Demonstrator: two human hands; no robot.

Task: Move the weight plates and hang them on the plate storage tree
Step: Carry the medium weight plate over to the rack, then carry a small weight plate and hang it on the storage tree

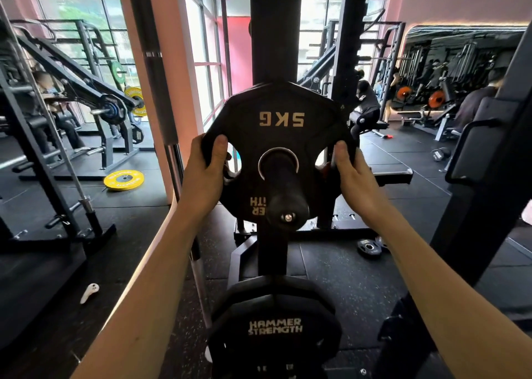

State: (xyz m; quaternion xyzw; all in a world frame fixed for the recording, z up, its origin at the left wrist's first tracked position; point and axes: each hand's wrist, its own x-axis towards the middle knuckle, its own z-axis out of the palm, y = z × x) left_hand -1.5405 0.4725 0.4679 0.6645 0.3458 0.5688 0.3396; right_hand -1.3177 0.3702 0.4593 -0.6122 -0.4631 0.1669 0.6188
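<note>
A black 5 kg weight plate [280, 105] sits upside down on a black peg [285, 188] of the plate storage tree [272, 33], the peg passing through its centre hole. My left hand [208, 174] grips the plate's left edge through a cut-out. On the right edge, my right hand [352, 174] holds it the same way. Below, a larger black Hammer Strength plate [275, 327] hangs on a lower peg of the same tree.
A small black plate [369, 246] lies on the floor to the right, a yellow plate [123, 179] to the left. A barbell [161, 96] stands upright left of the tree. Racks flank both sides. A white object [89, 292] lies on the floor. People exercise behind.
</note>
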